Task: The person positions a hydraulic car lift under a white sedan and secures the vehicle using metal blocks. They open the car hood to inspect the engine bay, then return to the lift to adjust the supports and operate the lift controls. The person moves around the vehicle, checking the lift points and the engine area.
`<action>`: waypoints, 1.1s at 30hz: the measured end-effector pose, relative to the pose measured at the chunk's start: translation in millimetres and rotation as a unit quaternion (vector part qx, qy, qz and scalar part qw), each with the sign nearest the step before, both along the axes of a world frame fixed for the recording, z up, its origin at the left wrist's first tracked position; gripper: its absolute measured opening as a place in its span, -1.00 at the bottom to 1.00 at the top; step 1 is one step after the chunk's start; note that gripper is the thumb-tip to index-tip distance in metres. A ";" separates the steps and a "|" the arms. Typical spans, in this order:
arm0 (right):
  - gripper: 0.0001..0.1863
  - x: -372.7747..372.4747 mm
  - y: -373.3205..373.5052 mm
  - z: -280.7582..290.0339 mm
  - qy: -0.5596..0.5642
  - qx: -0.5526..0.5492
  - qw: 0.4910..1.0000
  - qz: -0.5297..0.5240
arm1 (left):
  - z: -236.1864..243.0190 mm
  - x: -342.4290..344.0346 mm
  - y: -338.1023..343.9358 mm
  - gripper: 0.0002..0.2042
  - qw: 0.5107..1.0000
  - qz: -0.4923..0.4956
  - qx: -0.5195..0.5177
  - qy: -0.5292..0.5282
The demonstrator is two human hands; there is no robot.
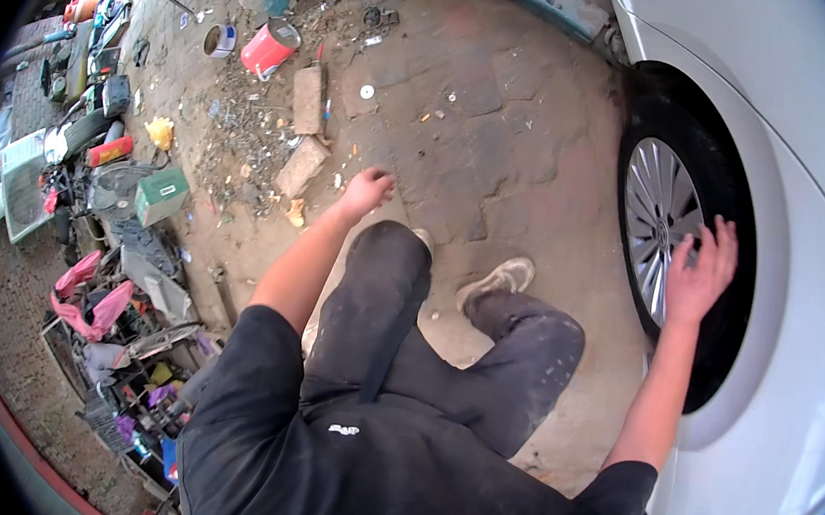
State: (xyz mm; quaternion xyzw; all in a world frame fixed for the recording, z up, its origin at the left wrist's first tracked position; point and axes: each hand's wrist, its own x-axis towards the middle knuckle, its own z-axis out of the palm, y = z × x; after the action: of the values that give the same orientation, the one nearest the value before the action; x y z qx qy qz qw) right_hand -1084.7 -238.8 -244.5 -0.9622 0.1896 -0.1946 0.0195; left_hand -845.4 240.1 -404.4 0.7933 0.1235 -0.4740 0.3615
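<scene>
My right hand (700, 273) is raised in front of the wheel (663, 234) of a white car (792, 328), its fingers spread and nothing in them. Black tyre and silver spoked rim show around the hand; whether it touches the tyre I cannot tell. Out over the ground, above and left of my knee, hangs my left hand (369, 191), its fingers loosely bent and a little apart, with nothing seen in it. I am low down with knees bent.
Two bricks (307, 101) and a tipped red bucket (271, 48) lie ahead on the left, among scattered small debris. A green box (161, 195), a red can (109, 151) and heaped tools and scrap line the left side. A blue-green beam (550, 1) crosses at the top.
</scene>
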 end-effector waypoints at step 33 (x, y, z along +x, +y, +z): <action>-0.25 -22.7 -69.6 -37.4 0.279 -0.386 0.842 -0.253 | -291.3 186.8 -423.9 -0.04 0.822 0.233 -0.500 -0.139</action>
State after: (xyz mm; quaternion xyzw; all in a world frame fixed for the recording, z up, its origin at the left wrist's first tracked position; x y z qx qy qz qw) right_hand -1107.4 -308.5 -281.9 -0.8244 0.3333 0.0262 -0.4567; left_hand -658.5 -183.7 -695.6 0.5086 -0.0012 -0.2569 0.8218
